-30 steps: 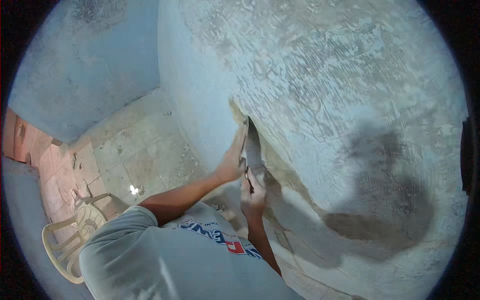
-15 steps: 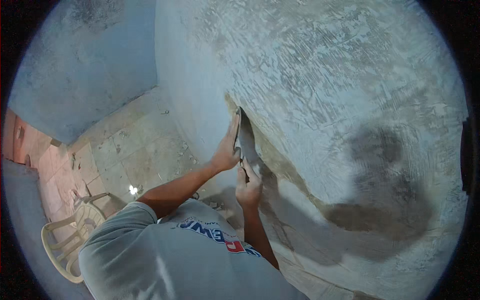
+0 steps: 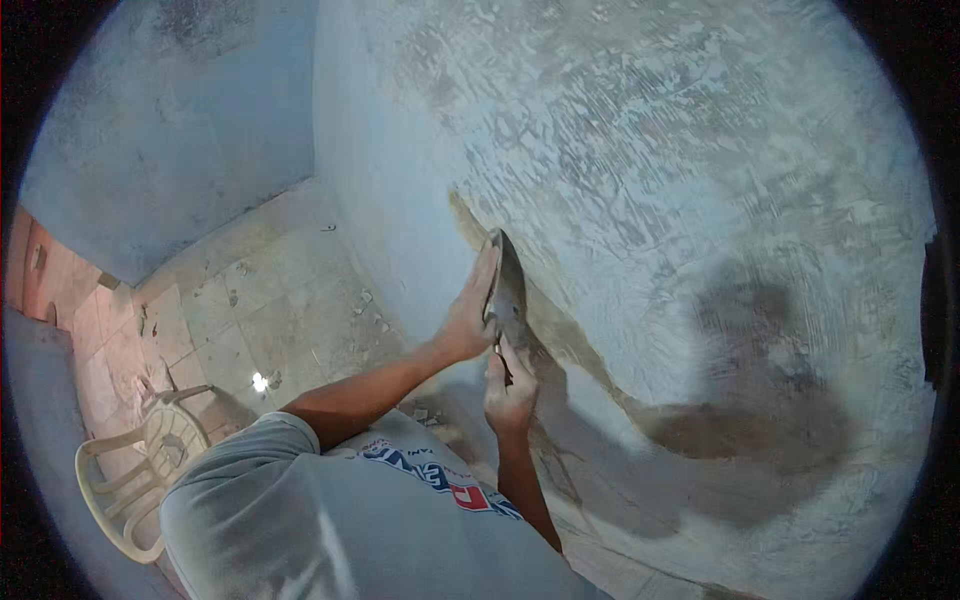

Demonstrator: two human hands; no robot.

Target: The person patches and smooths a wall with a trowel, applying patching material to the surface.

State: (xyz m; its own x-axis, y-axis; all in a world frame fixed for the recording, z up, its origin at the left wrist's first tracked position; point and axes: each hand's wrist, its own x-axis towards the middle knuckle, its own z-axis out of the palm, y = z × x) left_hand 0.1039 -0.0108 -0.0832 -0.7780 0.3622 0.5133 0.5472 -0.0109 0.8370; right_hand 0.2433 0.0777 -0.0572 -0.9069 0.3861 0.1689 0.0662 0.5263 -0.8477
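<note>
Against the plastered wall (image 3: 640, 200) I hold what looks like a plastering trowel (image 3: 509, 285), its grey blade tilted up along the surface. My right hand (image 3: 512, 400) is closed round its dark handle, low on the tool. Stretched flat, the fingers of my left hand (image 3: 466, 325) lie along the back of the blade, pressing on it. A damp brown band of bare wall (image 3: 570, 335) runs from above the blade down to the right. Whether fresh plaster sits under the blade is hidden.
A cream plastic chair (image 3: 125, 490) stands at the lower left on the tiled floor (image 3: 290, 325), where bits of debris are scattered. Another blue-grey wall (image 3: 200, 130) rises at the far left. My shadow (image 3: 750, 350) falls on the wall at the right.
Both hands and the trowel have shifted a little right and down along the wall. More of the blade's grey face shows now. The grip is the same.
</note>
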